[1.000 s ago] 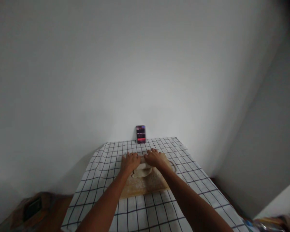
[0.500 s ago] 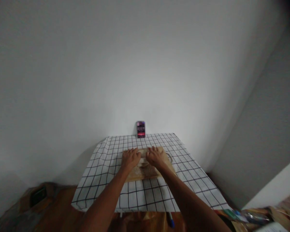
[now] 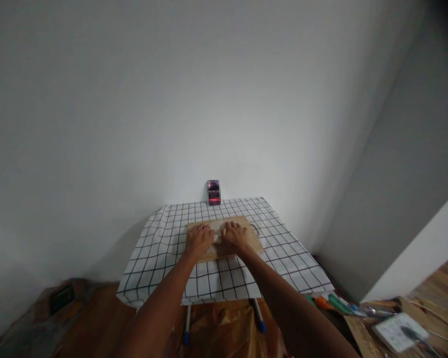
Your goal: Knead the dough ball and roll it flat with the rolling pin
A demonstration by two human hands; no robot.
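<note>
A wooden board (image 3: 242, 222) lies on a table covered with a white cloth in a dark grid. My left hand (image 3: 200, 237) rests palm down on the board's left part, fingers stretched forward. To its right, my right hand (image 3: 234, 235) lies the same way, fingers spread over the board. A short pale strip (image 3: 217, 238) shows in the gap between the hands, perhaps dough; the palms hide its ends. Pale, flour-like patches mark the wood around it. A loop (image 3: 255, 229) sticks out at the board's right side.
A phone-like device (image 3: 214, 193), its screen blurred, leans on the wall behind the checked tablecloth (image 3: 283, 258). Blue-tipped table legs (image 3: 259, 315) show below. On the floor at right lie a white power strip or box (image 3: 401, 330) and assorted items; a brown box (image 3: 61, 298) stands at left.
My view has shifted, so the table sits higher in the picture. Both hands have drawn back slightly from the board's far edge, staying flat on it.
</note>
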